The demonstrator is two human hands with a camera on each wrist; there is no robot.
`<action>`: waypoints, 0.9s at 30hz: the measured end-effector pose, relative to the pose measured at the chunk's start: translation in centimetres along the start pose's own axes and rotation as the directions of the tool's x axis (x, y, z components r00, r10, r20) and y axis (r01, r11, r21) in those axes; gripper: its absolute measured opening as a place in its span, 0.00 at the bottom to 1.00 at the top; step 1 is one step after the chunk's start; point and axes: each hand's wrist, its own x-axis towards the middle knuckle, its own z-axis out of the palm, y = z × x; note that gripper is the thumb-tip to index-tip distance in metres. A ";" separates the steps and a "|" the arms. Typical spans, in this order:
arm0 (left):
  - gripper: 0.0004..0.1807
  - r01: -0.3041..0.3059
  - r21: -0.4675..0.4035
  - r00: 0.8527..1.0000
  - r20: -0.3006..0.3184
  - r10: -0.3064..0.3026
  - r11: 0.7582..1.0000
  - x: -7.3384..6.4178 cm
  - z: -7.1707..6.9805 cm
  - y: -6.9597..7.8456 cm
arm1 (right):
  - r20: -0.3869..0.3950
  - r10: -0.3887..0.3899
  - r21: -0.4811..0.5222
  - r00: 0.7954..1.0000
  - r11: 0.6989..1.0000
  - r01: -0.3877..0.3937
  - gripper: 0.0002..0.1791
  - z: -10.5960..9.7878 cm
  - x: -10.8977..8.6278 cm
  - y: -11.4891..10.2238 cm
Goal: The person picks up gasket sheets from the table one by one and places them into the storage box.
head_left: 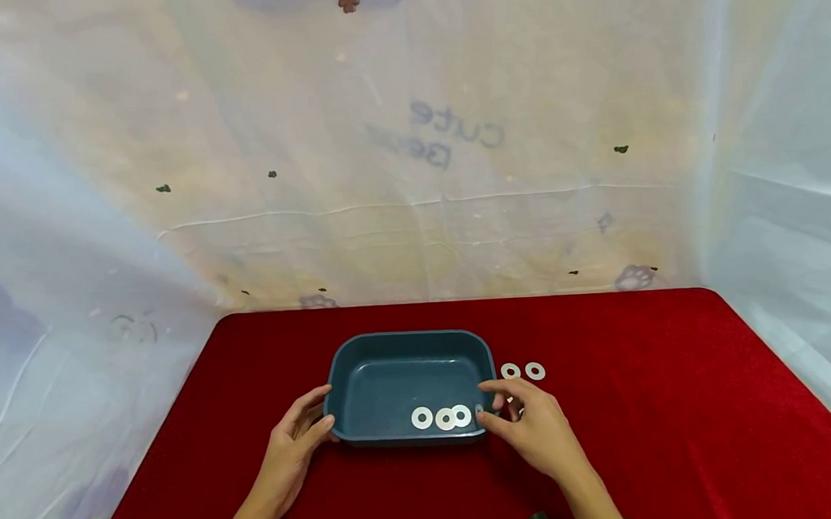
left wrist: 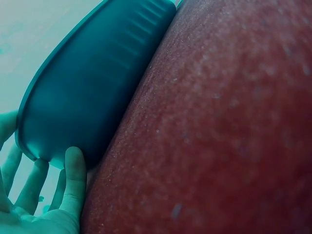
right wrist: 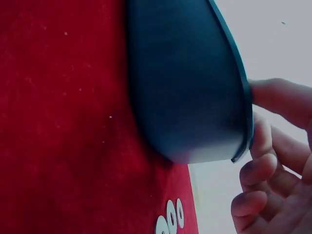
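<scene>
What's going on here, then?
Someone's left hand touches one end of a tray. The right hand is at the other end; whether it pinches anything, I can't tell. At least three rings lie inside, two overlapping. More rings lie on the red cloth beside the tray.

There is one left hand (head_left: 289, 448), one right hand (head_left: 540, 434), one blue tray (head_left: 386, 381) and one red cloth (head_left: 638, 405). Three white rings (head_left: 415, 419) lie in the tray. Two more show clearly outside; others are partly hidden.
</scene>
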 end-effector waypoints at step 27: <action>0.29 -0.013 0.010 1.000 -0.001 0.013 1.000 0.0 0.1 0.1 | 0.004 0.073 -0.009 0.997 0.997 -0.073 0.19 -5.3 0.4 4.2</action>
